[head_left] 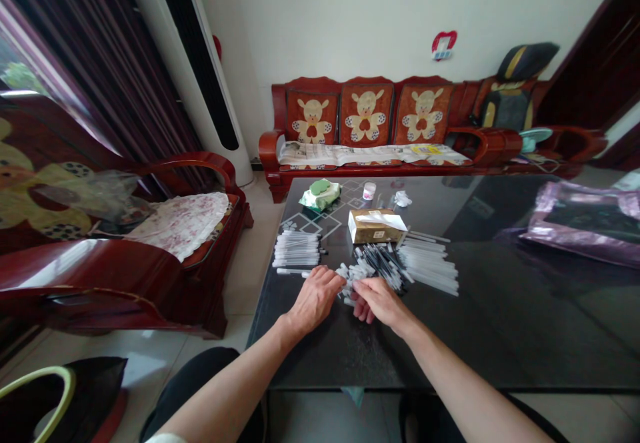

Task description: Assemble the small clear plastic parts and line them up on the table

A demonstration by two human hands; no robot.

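Observation:
My left hand (319, 295) is closed, its fingers bent down over the near left side of a heap of small whitish pen caps (361, 269). A white pen (290, 271) lies just left of its knuckles; whether the fingers touch it I cannot tell. At the heap's near right side, my right hand (381, 301) has thumb and forefinger pinched together, the other fingers curled under; what they hold is too small to make out. Dark pen refills (387, 264) lie beyond the right hand, with clear whitish pen barrels (431, 266) to their right. A stack of pens (297, 248) lies at left.
Behind the heaps stands a tissue box (377, 227) on the black table (480, 336). Farther back are a green wipes pack (321, 193), a small white jar (369, 191) and a crumpled tissue (403, 198). A purple plastic package (585, 223) lies at right.

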